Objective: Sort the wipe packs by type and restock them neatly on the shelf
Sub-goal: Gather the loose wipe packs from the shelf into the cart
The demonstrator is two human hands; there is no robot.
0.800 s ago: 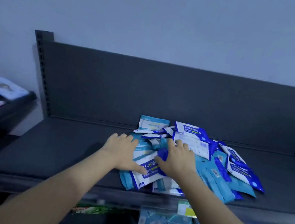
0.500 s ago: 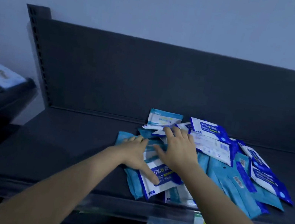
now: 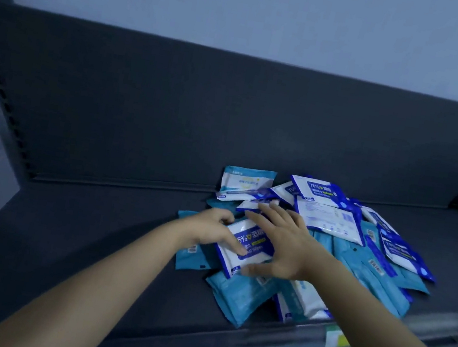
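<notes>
- Left hand (image 3: 209,232) pinches a white-blue pack (image 3: 252,244); right hand (image 3: 285,243), fingers spread, steadies it.
- Pile (image 3: 359,255), lower right, lies near the shelf (image 3: 89,241) edge; tugging could spill packs.

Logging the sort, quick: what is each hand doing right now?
Left hand: grips the white-and-blue 75% pack.
Right hand: open, fingers straight, lying over that pack.

The 75% wipe pack (image 3: 253,239) is white with a royal-blue band and white lettering. Right of it lie plain teal packs (image 3: 352,263); behind it is a white pack with a teal top edge (image 3: 246,182). The shelf (image 3: 74,238) beneath is charcoal grey.
</notes>
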